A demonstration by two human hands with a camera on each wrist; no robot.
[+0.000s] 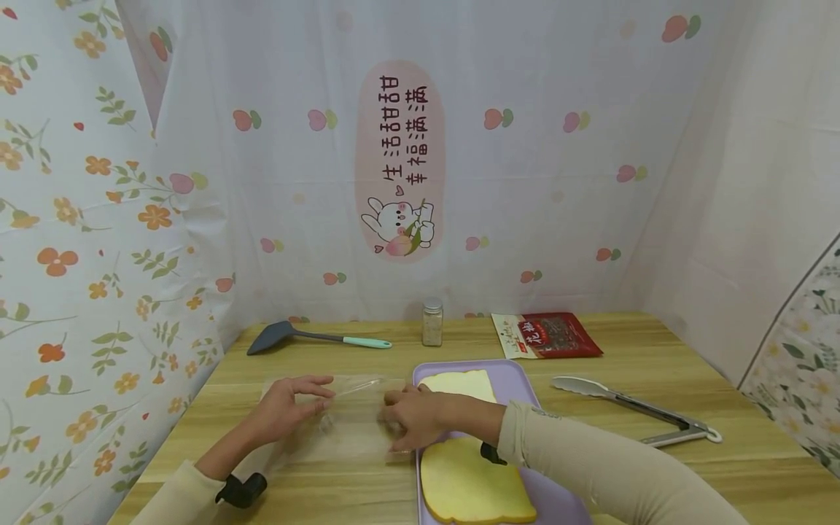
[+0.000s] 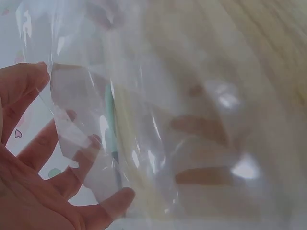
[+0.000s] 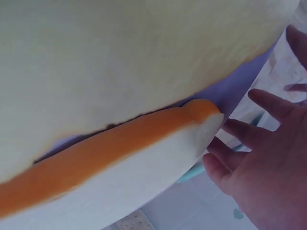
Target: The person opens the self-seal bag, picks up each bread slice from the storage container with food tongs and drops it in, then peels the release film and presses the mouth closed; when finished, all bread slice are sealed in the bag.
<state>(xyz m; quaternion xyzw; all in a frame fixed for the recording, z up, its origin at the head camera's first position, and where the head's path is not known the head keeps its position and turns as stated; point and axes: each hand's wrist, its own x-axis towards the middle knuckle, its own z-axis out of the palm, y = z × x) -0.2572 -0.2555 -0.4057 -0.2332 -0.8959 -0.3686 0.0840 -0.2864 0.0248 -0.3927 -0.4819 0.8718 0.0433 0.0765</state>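
Observation:
A clear plastic bag (image 1: 357,430) lies on the wooden table between the two hands. My left hand (image 1: 295,408) is at the bag's left part, fingers spread; the left wrist view shows the film overlapping some fingertips. My right hand (image 1: 420,417) is over the bag's right edge, beside the purple tray (image 1: 518,379). Its fingers look loosely extended in the right wrist view. Two bread slices lie on the tray: a near one (image 1: 475,481) with a yellow-brown crust, and a far one (image 1: 462,383) partly hidden by the right forearm.
Behind the bag lies a spatula (image 1: 315,336) with a mint handle. A spice jar (image 1: 432,322) stands at the back, left of a red-and-white packet (image 1: 547,335). Metal tongs (image 1: 646,410) rest right of the tray. Patterned curtains enclose the table.

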